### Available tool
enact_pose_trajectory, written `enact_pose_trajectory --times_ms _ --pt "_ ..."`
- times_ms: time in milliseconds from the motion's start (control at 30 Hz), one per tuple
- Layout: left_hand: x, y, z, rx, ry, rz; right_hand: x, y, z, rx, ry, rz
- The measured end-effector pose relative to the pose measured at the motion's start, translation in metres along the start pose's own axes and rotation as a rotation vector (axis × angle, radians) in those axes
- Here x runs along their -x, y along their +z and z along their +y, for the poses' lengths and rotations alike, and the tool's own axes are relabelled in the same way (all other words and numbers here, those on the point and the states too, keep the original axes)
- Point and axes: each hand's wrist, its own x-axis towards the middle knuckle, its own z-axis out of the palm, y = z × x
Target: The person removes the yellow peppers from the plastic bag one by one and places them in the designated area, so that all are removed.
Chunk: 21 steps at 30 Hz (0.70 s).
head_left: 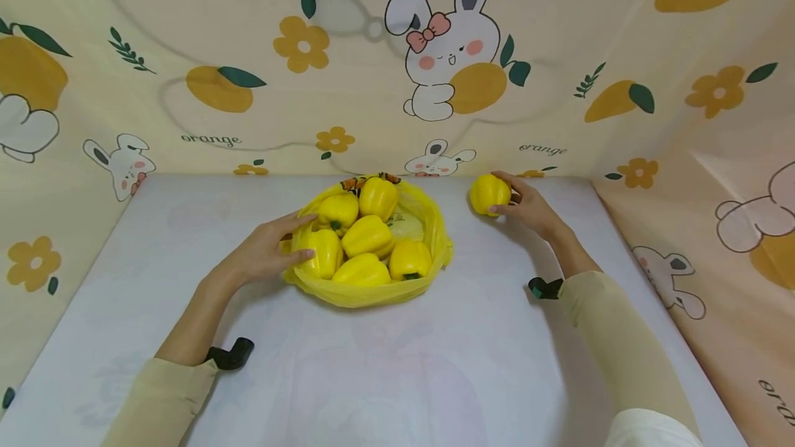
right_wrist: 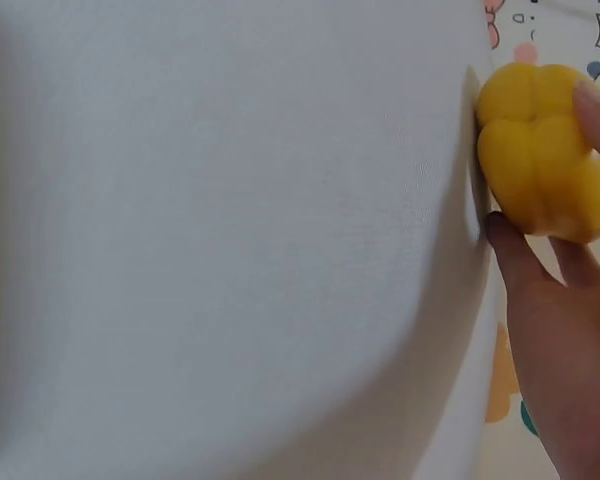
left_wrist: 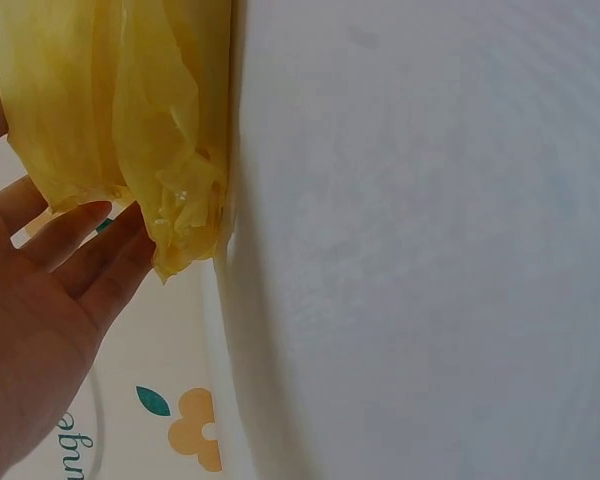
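At the back right of the table, my right hand (head_left: 528, 205) holds a yellow bell pepper (head_left: 491, 194) between thumb and fingers. The right wrist view shows this pepper (right_wrist: 545, 150) close to the white surface, with my fingertips along its side. A yellow plastic bag (head_left: 357, 295) lies with its mouth wide, holding several yellow bell peppers (head_left: 368, 236). My left hand (head_left: 263, 250) rests against the bag's left side, thumb over the rim beside a pepper. In the left wrist view, its spread fingers (left_wrist: 100, 265) touch the bag's yellow film (left_wrist: 70, 100).
The white tabletop (head_left: 373, 371) stretches before the bag and between it and the right hand. A patterned cloth (head_left: 360, 102) with rabbits and oranges encloses the back and sides. Both wrists carry black mounts, one (head_left: 232, 354) on the left and another (head_left: 545, 288) on the right.
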Motion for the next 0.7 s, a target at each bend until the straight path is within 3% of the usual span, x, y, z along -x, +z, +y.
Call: enact_pose_trajectory --times_ms 300,433,700 --pt "-0.002 -0.001 0.001 -0.004 0.014 0.001 -0.001 -0.005 0.008 0.008 -0.005 0.051" --pt "-0.002 -0.001 0.000 -0.006 0.018 0.005 0.002 -0.005 0.001 0.009 -0.017 0.077" --pt "0.000 0.000 0.001 0.004 0.000 -0.005 0.022 0.005 -0.035 0.018 -0.188 0.154"
